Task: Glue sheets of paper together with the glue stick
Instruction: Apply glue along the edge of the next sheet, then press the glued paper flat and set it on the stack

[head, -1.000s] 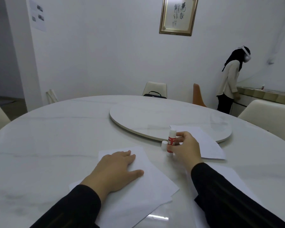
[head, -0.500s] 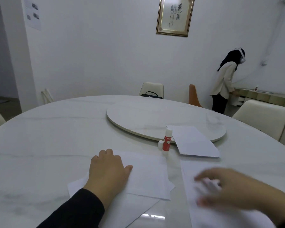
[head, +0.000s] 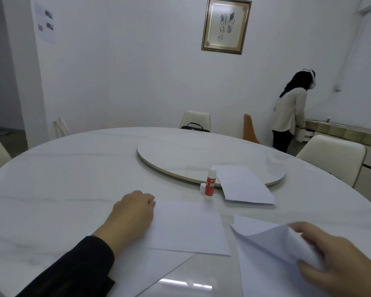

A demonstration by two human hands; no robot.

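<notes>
Glue stick [head: 210, 182]: red label, white top, upright, uncapped; white cap [head: 202, 187] just beside it on its left. Near sheet [head: 189, 228]: white, flat, overlapping a lower sheet [head: 146, 269]. Right sheet [head: 272, 243]: white, one corner lifted and curled. Far sheet [head: 244, 185]: white, partly on the turntable [head: 180, 155].

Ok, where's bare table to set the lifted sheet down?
Bare marble lies left of the left hand and across the far turntable. It is crowded near the glue stick, its cap, the folded paper and the stacked sheets.
</notes>
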